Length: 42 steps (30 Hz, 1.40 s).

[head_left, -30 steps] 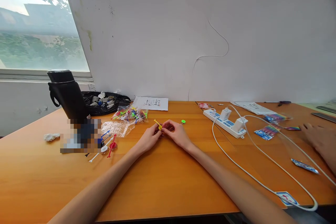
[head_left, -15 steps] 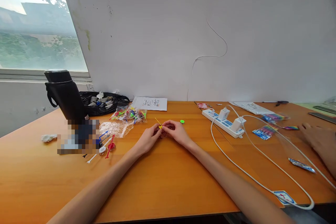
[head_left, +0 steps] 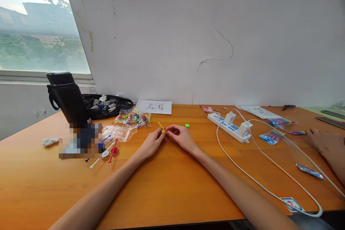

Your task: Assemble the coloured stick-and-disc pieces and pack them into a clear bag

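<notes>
A small yellow arrow spinner point(head_left: 163, 130) is pinched between my two hands above the middle of the table. My left hand point(head_left: 153, 143) closes thumb and fingertips on its left side, and its arrow slants up to the left. My right hand point(head_left: 181, 137) is bent in, its fingertips closed at the spinner's right side; they partly hide the piece. Just right of my hands lies a round green piece point(head_left: 187, 125). To the left rest a red arrow spinner point(head_left: 114, 151), a white arrow spinner point(head_left: 105, 155) and a blue arrow spinner point(head_left: 102, 146) beside a black arrow.
A clear bag of coloured parts point(head_left: 133, 118) lies behind my left hand. A black flask point(head_left: 66, 97) stands at left near a black plastic bag point(head_left: 118, 102). At right are a power strip point(head_left: 229, 127) with looping white cables and another person's hand point(head_left: 322, 143).
The yellow spinner has turned slightly between my fingers, so its arrow and round part show more. My hands stay in nearly the same place.
</notes>
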Each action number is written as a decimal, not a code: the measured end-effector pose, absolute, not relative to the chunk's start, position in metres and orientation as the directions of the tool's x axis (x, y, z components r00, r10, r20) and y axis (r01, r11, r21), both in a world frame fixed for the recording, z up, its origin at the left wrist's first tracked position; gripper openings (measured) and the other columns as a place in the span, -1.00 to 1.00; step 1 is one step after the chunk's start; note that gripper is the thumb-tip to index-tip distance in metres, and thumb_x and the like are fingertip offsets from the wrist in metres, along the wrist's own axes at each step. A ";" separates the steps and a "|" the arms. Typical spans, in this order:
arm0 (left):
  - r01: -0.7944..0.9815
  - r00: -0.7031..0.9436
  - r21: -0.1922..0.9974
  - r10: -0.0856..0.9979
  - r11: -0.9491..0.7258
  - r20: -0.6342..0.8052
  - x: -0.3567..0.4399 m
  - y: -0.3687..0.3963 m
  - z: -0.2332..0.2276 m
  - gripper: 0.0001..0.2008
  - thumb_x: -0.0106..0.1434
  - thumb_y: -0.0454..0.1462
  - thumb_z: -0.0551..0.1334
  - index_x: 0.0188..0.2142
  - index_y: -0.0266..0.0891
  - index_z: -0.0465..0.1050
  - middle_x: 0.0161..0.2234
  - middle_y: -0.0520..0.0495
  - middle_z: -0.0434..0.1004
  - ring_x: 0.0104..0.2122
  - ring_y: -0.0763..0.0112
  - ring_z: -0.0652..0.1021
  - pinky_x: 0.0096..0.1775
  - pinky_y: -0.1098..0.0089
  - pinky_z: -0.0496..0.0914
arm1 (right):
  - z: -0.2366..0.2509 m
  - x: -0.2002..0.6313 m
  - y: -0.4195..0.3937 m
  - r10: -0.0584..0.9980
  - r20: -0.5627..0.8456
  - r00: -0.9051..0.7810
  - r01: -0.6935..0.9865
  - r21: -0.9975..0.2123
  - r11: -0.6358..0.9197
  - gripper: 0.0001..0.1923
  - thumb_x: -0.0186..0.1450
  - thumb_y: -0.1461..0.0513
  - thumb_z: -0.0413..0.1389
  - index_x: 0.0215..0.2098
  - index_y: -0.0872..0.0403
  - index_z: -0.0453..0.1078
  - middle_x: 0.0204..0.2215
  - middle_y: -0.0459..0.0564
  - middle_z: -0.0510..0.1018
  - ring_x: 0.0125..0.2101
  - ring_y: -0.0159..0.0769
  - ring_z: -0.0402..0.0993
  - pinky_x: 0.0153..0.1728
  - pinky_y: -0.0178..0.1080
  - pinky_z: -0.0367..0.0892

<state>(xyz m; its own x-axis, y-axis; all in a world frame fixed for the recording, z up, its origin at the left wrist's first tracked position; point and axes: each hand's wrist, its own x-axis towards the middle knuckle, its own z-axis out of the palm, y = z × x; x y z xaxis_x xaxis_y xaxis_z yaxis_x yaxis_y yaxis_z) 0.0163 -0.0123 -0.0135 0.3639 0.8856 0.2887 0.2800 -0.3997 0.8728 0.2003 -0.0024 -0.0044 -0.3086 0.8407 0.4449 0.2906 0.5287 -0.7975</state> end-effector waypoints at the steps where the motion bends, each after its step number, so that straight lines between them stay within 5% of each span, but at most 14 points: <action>1: 0.267 0.361 0.879 0.887 -0.395 0.289 0.016 -0.011 -0.014 -0.67 0.38 -0.02 0.04 -0.21 -0.22 0.39 -0.33 -0.07 0.56 -0.28 0.28 0.56 -0.18 0.35 0.39 | -0.004 0.199 -0.004 0.838 0.451 -0.307 0.302 -0.789 0.535 -0.78 0.32 0.12 0.11 -0.21 0.06 0.52 -0.30 -0.01 0.63 -0.32 -0.28 0.54 -0.23 -0.22 0.42; 13: 0.174 0.362 0.910 0.884 -0.376 0.296 0.018 -0.009 -0.015 -0.57 0.36 0.07 0.05 -0.28 -0.24 0.40 -0.36 -0.06 0.54 -0.32 0.31 0.55 -0.21 0.36 0.42 | 0.001 0.194 -0.011 0.838 0.450 -0.308 0.341 -0.770 0.539 -0.80 0.34 0.15 0.08 -0.21 0.08 0.49 -0.33 -0.01 0.61 -0.32 -0.27 0.52 -0.25 -0.23 0.40; 19: 0.107 0.347 0.933 0.892 -0.344 0.289 0.021 -0.010 -0.011 -0.56 0.35 0.06 0.07 -0.06 -0.26 0.36 -0.36 -0.05 0.52 -0.37 0.31 0.56 -0.25 0.32 0.45 | 0.003 0.191 -0.014 0.794 0.567 -0.219 0.383 -0.698 0.605 -0.78 0.36 0.11 0.07 -0.14 0.05 0.46 -0.15 0.04 0.51 -0.16 -0.26 0.44 -0.05 -0.17 0.35; 23: 0.048 0.387 0.940 0.874 -0.337 0.294 0.023 -0.012 -0.009 -0.55 0.35 0.06 0.09 -0.01 -0.24 0.30 -0.37 -0.03 0.51 -0.39 0.34 0.55 -0.26 0.33 0.44 | -0.001 0.191 -0.011 0.841 0.479 -0.251 0.278 -0.797 0.536 -0.65 0.39 0.03 0.03 0.05 0.01 0.37 -0.03 0.05 0.47 -0.07 -0.25 0.42 -0.03 -0.18 0.34; 31: 0.067 0.422 0.933 0.857 -0.353 0.294 0.022 -0.012 -0.008 -0.57 0.35 0.07 0.08 -0.14 -0.27 0.34 -0.42 -0.04 0.48 -0.41 0.39 0.51 -0.28 0.37 0.37 | -0.007 0.191 -0.004 0.825 0.326 -0.461 0.121 -0.898 0.422 -0.55 0.42 -0.06 -0.07 0.03 0.05 0.37 -0.42 -0.10 0.49 -0.39 -0.34 0.43 -0.26 -0.28 0.32; 42: 0.028 0.411 0.932 0.854 -0.361 0.319 0.022 -0.012 -0.010 -0.59 0.36 0.07 0.07 -0.19 -0.25 0.34 -0.44 0.01 0.44 -0.45 0.43 0.48 -0.33 0.42 0.36 | -0.004 0.190 -0.008 0.816 0.340 -0.467 0.096 -0.898 0.429 -0.57 0.42 -0.08 -0.07 -0.03 0.03 0.38 -0.40 -0.09 0.52 -0.37 -0.32 0.45 -0.24 -0.26 0.36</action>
<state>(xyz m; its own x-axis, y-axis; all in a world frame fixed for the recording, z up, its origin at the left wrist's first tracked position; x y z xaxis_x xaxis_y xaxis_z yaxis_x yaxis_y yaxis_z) 0.0221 -0.0116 -0.0101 0.4114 0.8539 0.3188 0.0277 -0.3613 0.9321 0.1897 -0.0083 -0.0039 -0.4669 0.8165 0.3398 0.0957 0.4286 -0.8984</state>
